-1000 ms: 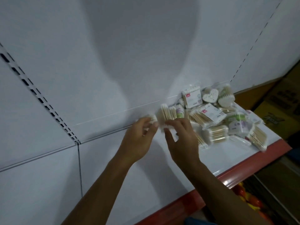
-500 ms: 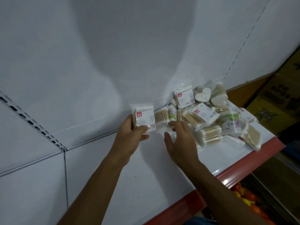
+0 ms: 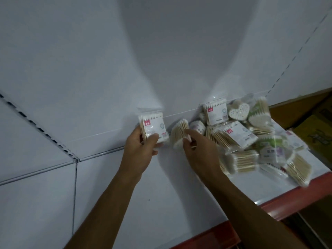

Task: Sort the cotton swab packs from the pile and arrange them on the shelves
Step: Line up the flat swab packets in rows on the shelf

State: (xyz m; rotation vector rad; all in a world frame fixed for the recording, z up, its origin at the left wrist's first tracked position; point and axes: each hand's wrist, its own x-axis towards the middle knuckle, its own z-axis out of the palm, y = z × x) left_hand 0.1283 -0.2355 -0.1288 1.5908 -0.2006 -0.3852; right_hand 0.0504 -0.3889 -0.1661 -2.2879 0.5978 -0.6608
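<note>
The left hand [image 3: 139, 155] holds one pack [image 3: 154, 128] upright by the shelf [image 3: 111, 186] wall to start a row, while the right hand [image 3: 200, 153] grabs a bundle [image 3: 178, 135] from the pile [image 3: 248, 139].

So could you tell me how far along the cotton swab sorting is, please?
Nothing looks arranged yet on the white shelf. In hand: the left hand holds a red-labelled pack; the right hand touches a swab bundle. Left: the whole pile, heart-shaped packs included.
</note>
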